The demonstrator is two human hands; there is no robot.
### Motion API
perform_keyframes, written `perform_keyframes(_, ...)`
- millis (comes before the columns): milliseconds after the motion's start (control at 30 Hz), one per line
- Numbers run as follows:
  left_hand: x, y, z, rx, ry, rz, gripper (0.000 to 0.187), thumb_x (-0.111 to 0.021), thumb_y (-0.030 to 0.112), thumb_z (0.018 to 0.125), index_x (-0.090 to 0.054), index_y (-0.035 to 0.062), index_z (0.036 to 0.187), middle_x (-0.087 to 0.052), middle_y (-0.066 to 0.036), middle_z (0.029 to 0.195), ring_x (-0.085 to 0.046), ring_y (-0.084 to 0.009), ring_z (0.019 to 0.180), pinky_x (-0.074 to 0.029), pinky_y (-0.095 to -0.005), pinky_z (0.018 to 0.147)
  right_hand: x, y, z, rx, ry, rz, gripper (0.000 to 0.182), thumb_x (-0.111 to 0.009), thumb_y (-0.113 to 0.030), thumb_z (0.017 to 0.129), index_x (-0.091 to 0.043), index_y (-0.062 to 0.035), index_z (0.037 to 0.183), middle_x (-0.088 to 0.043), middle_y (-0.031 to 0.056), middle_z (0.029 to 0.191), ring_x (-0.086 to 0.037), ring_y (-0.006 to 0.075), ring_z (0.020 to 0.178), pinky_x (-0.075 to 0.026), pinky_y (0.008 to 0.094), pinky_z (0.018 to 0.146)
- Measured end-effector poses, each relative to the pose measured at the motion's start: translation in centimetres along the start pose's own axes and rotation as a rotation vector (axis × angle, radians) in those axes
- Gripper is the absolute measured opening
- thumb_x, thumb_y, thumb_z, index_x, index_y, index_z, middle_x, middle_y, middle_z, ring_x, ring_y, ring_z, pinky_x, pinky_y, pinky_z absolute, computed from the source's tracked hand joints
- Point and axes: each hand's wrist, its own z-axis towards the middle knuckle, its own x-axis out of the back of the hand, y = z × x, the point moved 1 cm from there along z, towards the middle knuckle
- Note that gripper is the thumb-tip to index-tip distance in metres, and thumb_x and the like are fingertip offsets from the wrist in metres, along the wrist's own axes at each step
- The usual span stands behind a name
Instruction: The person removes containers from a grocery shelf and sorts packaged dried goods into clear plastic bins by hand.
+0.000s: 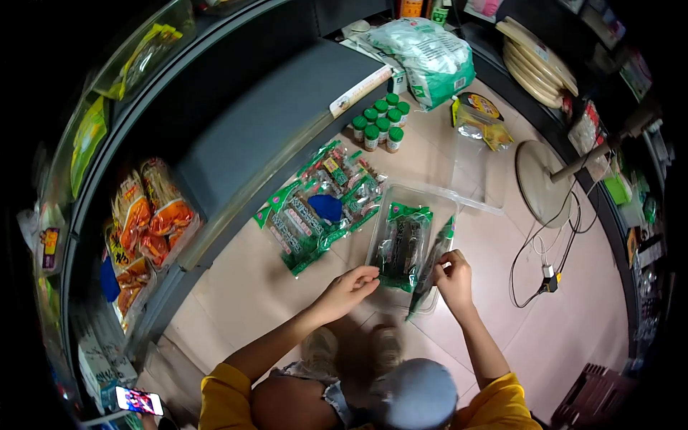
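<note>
Green packet [430,266] is pinched by right hand [454,278] at its 6 o'clock edge; left hand [349,289] half-open, holding nothing. Film judged light, floppy, slippery.

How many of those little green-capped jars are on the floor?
8 green-capped jars, clustered in two rows on the floor beside the grey shelf, below the white bag. More may be hidden.

Eight green-capped jars [380,120] and two hands [349,288] show.
</note>
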Motion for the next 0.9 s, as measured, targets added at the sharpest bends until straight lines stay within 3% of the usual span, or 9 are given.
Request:
perform_keyframes(67, 0.0, -0.7, -0.8, 0.158, -0.049, 0.076, 0.030, -0.045, 0.014, 0.082, -0.040, 0.0012, 0.109, -0.048, -0.008, 0.104, -0.045, -0.0117, 0.096, -0.035, -0.0235, 0.083, -1.2, 0.6, 0.6, 0.227, 0.055, -0.249, 0.008, -0.052, -0.003, 0.065, -0.048, 0.0034, 0.068, -0.049, 0.0155, 0.075, -0.053, 0.0300, 0.060, -0.043, 0.0347, 0.052)
perform_keyframes(200, 1.2, 0.0, -3.9, 0.100, -0.015, 0.000, 0.029, -0.045, 0.015, 0.082, -0.042, 0.0011, 0.108, -0.049, -0.006, 0.104, -0.047, -0.0131, 0.093, -0.035, -0.0234, 0.082, -6.1, 2.9, 2.2, 0.195, -0.168, -0.605, 0.017, -0.054, -0.017, 0.071, -0.049, -0.0009, 0.075, -0.050, 0.0146, 0.076, -0.052, 0.0310, 0.067, -0.042, 0.0372, 0.059)
perform_keyframes(400, 6.9, -1.2, -14.7, 0.215, 0.257, 0.047, 0.031, -0.043, 0.021, 0.083, -0.044, 0.0019, 0.108, -0.051, -0.007, 0.101, -0.047, -0.0141, 0.095, -0.036, -0.0249, 0.083, -11.6, -7.6, 2.5, 0.568, -0.515, -0.318, 0.016, -0.052, -0.017, 0.073, -0.048, -0.0020, 0.078, -0.052, 0.0157, 0.080, -0.052, 0.0334, 0.067, -0.042, 0.0389, 0.056)
perform_keyframes(467, 7.4, -0.9, -18.1, 0.175, 0.385, 0.044, 0.031, -0.042, 0.022, 0.083, -0.045, 0.0025, 0.107, -0.051, -0.007, 0.101, -0.047, -0.0145, 0.095, -0.036, -0.0255, 0.083, -14.1, -9.9, 2.7, 0.670, -0.644, -0.346, 0.020, -0.050, -0.020, 0.075, -0.050, -0.0008, 0.081, -0.055, 0.0162, 0.074, -0.054, 0.0308, 0.057, -0.041, 0.0367, 0.055)
perform_keyframes(533, 7.3, 0.0, -21.4, 0.414, 0.432, 0.066, 0.031, -0.040, 0.026, 0.084, -0.048, 0.0032, 0.104, -0.052, -0.006, 0.101, -0.046, -0.0151, 0.096, -0.036, -0.0259, 0.084, -16.0, -12.2, 2.3, 0.792, -0.768, -0.355, 0.018, -0.048, -0.020, 0.075, -0.048, -0.0028, 0.077, -0.054, 0.0175, 0.069, -0.052, 0.0347, 0.061, -0.042, 0.0405, 0.054)
perform_keyframes(600, 7.3, -0.6, -24.2, 0.342, 0.527, -0.013, 0.033, -0.040, 0.029, 0.084, -0.049, 0.0045, 0.103, -0.053, -0.006, 0.098, -0.047, -0.0159, 0.095, -0.036, -0.0266, 0.083, -17.8, -13.5, 1.7, 0.858, -0.840, -0.386, 0.018, -0.048, -0.022, 0.075, -0.048, -0.0037, 0.077, -0.054, 0.0164, 0.065, -0.053, 0.0342, 0.059, -0.042, 0.0409, 0.053)
perform_keyframes(733, 7.8, 1.3, -28.7, 0.502, 0.666, 0.287, 0.036, -0.041, 0.036, 0.081, -0.053, 0.0053, 0.096, -0.055, -0.011, 0.093, -0.052, -0.0248, 0.088, -0.039, -0.0287, 0.076, -20.0, -15.7, 0.5, 0.820, -0.959, -0.496, 0.020, -0.048, -0.024, 0.076, -0.052, -0.0061, 0.083, -0.056, 0.0157, 0.068, -0.054, 0.0313, 0.060, -0.043, 0.0379, 0.054)
perform_keyframes(800, 7.5, 1.2, -31.1, 0.363, 0.739, 0.387, 0.039, -0.040, 0.038, 0.081, -0.053, 0.0044, 0.094, -0.055, -0.011, 0.092, -0.051, -0.0261, 0.087, -0.039, -0.0304, 0.075, -20.8, -16.6, -0.7, 0.810, -1.013, -0.496, 0.018, -0.049, -0.022, 0.075, -0.052, -0.0055, 0.082, -0.056, 0.0148, 0.067, -0.054, 0.0310, 0.060, -0.043, 0.0373, 0.054)
perform_keyframes(900, 6.3, 2.0, -35.5, 0.492, 0.776, 0.324, 0.037, -0.040, 0.037, 0.081, -0.052, 0.0049, 0.096, -0.056, -0.010, 0.091, -0.052, -0.0254, 0.086, -0.040, -0.0302, 0.073, -22.5, -17.9, -3.3, 0.880, -1.071, -0.506, 0.016, -0.049, -0.017, 0.075, -0.052, -0.0042, 0.083, -0.056, 0.0146, 0.068, -0.054, 0.0309, 0.061, -0.043, 0.0365, 0.055)
